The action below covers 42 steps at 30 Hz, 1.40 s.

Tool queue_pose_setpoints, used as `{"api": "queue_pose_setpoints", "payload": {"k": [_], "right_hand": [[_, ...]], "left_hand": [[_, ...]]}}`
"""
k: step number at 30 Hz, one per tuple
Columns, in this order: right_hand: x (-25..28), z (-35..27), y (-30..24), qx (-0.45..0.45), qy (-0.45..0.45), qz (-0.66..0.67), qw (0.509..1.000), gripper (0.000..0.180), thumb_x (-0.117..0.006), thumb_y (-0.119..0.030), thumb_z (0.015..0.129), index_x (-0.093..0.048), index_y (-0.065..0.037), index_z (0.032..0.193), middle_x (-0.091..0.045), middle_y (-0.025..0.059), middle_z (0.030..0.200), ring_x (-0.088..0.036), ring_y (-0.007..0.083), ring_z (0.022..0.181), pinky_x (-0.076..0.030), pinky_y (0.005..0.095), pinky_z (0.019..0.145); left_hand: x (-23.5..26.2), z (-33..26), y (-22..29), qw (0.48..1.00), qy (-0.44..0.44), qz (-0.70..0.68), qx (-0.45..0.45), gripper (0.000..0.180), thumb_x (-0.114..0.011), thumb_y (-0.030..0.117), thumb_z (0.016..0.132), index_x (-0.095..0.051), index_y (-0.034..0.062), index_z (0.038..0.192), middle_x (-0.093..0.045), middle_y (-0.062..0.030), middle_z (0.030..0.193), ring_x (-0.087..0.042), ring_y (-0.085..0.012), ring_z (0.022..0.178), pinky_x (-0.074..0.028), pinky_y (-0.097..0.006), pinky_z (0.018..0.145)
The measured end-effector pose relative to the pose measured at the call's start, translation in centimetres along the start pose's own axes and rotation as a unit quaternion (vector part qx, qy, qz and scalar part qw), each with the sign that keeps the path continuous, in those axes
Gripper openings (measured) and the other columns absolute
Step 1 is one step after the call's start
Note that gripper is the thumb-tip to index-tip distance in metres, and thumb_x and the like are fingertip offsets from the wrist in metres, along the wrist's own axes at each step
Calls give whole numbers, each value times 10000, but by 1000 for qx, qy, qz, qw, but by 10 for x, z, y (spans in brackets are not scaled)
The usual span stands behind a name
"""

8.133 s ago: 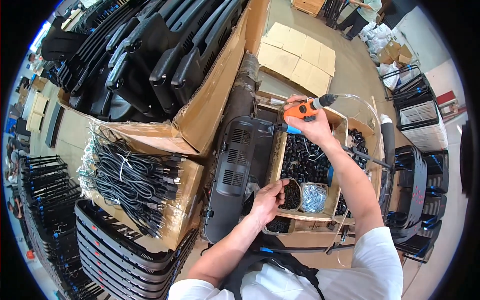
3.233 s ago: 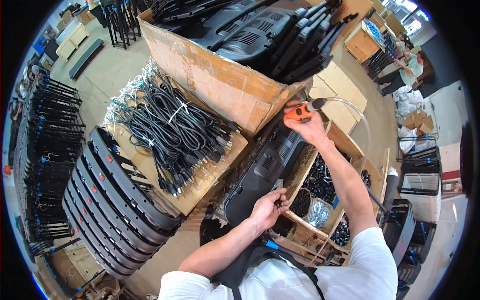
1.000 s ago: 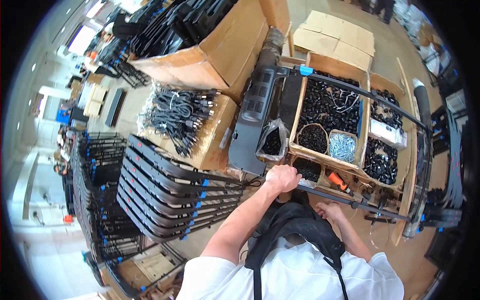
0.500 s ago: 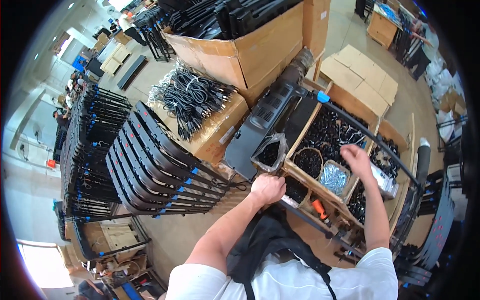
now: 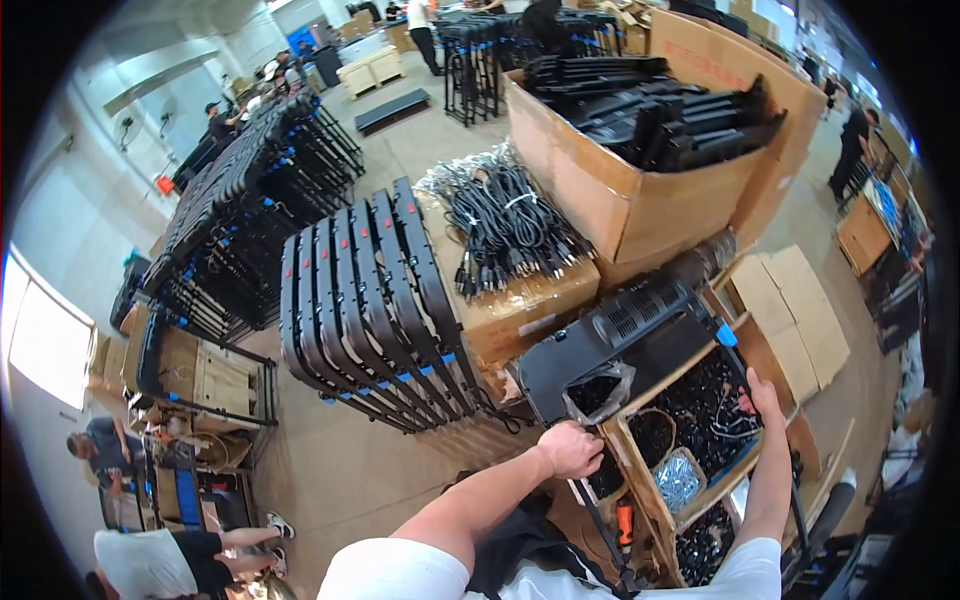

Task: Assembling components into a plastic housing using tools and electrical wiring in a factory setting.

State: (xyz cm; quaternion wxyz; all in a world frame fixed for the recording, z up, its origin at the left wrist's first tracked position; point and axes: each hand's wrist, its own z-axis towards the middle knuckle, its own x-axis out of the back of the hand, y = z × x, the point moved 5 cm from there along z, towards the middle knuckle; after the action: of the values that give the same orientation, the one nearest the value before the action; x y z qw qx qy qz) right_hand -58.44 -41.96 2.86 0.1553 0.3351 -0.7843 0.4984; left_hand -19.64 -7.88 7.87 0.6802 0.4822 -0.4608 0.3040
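Left hand (image 5: 572,449) is curled into a fist, apparently around one leg of a black tube frame (image 5: 600,527) (its fingertips face away, so the hold is hard to judge). Right hand (image 5: 760,393) wraps the other leg, near a blue end cap (image 5: 726,335). That frame lies across the wooden tray (image 5: 634,474). Should either grip be loose, it could tip, and a leg might drag through the silver screws (image 5: 677,482) or snag the plastic bag (image 5: 612,398); swung low, it might also knock the orange tool (image 5: 625,522) beside the nearer leg. As for looks, it is slim and dark, the cap its one bright spot.
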Motion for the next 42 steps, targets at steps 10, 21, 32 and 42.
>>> {"api": "queue_pose_setpoints", "payload": {"k": [10,21,32,42], "right_hand": [[14,-22,-22,20,114,-81,990,731,-620,-753,915,-687,-50,726,-578,30,564,-553,147,458,-417,315,447],[70,-94,-81,89,252,-191,945,846,-575,-815,882,-761,8,814,-704,147,701,-696,324,733,-515,461,734],[79,-157,-147,104,261,-158,946,758,-635,-765,884,-733,-23,764,-631,88,619,-637,229,630,-478,391,647],[83,-263,-293,221,268,-116,930,750,-661,-755,888,-698,-20,739,-553,17,562,-520,112,516,-386,312,522]], "left_hand": [[4,-1,1,1000,8,0,12,318,-631,353,915,-662,86,744,-709,-116,717,-712,-333,736,-572,-455,750],[-2,-116,-18,748,223,-345,522,457,-694,511,956,-606,65,1000,-678,-167,923,-683,-312,862,-528,-469,789],[-59,-88,8,441,67,-799,405,603,-609,727,955,-578,139,1091,-733,-104,1016,-740,-280,992,-558,-488,967],[53,-133,9,511,183,-768,339,529,-593,631,1012,-557,107,1077,-735,-106,938,-758,-254,905,-618,-431,822]]}}
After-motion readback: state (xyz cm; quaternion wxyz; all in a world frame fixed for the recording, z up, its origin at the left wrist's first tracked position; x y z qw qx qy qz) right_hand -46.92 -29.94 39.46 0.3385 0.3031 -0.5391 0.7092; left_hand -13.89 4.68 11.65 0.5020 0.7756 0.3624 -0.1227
